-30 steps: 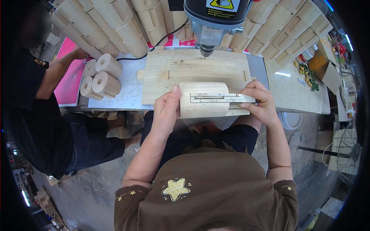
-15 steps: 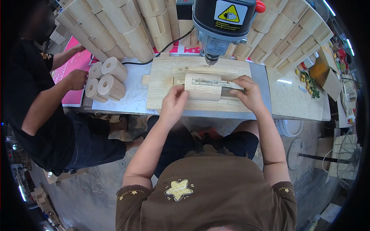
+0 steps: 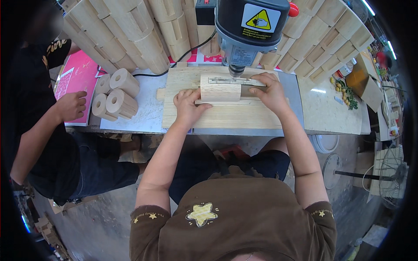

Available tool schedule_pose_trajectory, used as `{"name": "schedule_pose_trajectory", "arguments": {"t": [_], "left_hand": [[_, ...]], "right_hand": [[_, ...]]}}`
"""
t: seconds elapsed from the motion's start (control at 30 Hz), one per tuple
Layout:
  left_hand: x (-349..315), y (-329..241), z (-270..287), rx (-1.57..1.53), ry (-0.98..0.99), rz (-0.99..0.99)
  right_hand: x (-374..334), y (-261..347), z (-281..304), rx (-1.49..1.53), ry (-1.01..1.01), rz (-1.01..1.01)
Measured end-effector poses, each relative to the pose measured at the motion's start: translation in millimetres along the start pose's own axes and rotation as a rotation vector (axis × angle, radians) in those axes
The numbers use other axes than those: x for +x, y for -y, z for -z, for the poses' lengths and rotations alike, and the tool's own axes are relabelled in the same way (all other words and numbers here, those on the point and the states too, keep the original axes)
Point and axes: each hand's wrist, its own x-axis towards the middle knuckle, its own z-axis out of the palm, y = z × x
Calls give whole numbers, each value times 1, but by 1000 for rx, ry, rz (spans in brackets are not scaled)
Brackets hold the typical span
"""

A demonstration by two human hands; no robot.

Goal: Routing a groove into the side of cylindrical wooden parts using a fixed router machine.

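Under the drill press chuck (image 3: 237,71) lies a pale wooden cylinder block (image 3: 220,92), with a slotted strip (image 3: 230,81) along its top. My right hand (image 3: 271,89) pinches the right end of that strip between thumb and fingers, beside the block's right end. At the block's left end, my left hand (image 3: 190,103) grips the wooden jig (image 3: 203,102) under it, thumb on the near side and fingers bent behind. The drill bit's tip is too small to tell whether it touches the strip. All this sits on a flat wooden board (image 3: 244,119).
Several bored wooden cylinders (image 3: 122,103) stand to the left. Tall stacks of slotted wooden pieces (image 3: 152,39) rise behind, on both sides of the drill press (image 3: 248,26). A black cable (image 3: 191,50) crosses the table. A co-worker's hand (image 3: 72,105) is at the far left.
Both hands have pushed the block away from me and slightly left, under the chuck. My left hand has slid from the block's near left side onto the jig. The co-worker's hand has moved left.
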Motion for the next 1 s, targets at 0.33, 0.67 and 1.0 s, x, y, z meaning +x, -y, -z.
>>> {"name": "schedule_pose_trajectory", "arguments": {"t": [0.33,0.67,1.0], "left_hand": [[2,-4,1,19,-32,-34],[1,-5,0,21,-56,-59],[3,-5,-3,34,-60,-86]], "right_hand": [[105,86,118,390,-430,-66],[43,122,113,-541,-259,115],[-25,55,10,-99,-465,190]]}}
